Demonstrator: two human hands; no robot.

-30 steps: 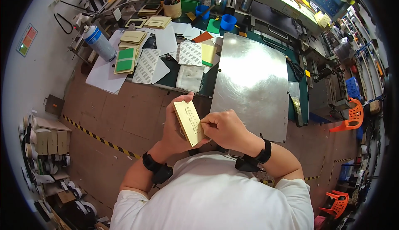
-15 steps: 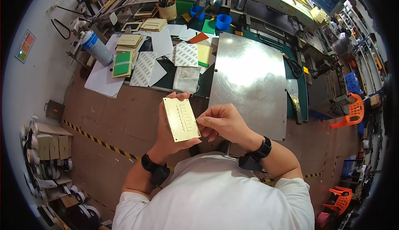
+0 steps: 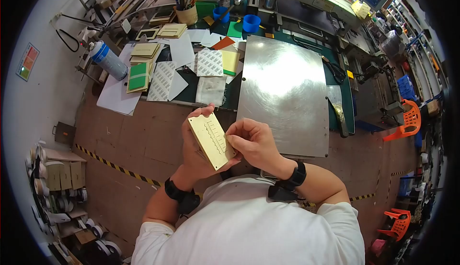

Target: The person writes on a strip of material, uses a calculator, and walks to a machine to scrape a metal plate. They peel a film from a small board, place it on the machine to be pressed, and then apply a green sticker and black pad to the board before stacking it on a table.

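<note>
A pale gold rectangular plate [image 3: 211, 143] with small corner holes and rows of wavy and comb-like cut lines is held tilted in front of my body. My left hand [image 3: 192, 151] is closed round it from the left and below, with fingertips showing at its upper edge. At the plate's right edge my right hand [image 3: 258, 143] is closed in a pinch, thumb and index finger against the cut lines. Whatever lies between those fingertips is hidden or too small to make out.
Ahead stands a workbench with a large shiny metal sheet [image 3: 285, 92], patterned white sheets [image 3: 162, 80], a green-topped stack of cards [image 3: 138, 78], a spray can [image 3: 108, 59], blue cups [image 3: 251, 23] and black scissors [image 3: 334, 68]. Orange chairs [image 3: 409, 121] stand at right.
The plate has turned in my left hand, its lower end swinging right and toward me. My right hand stays pinched at its right edge. The whole view has shifted slightly.
</note>
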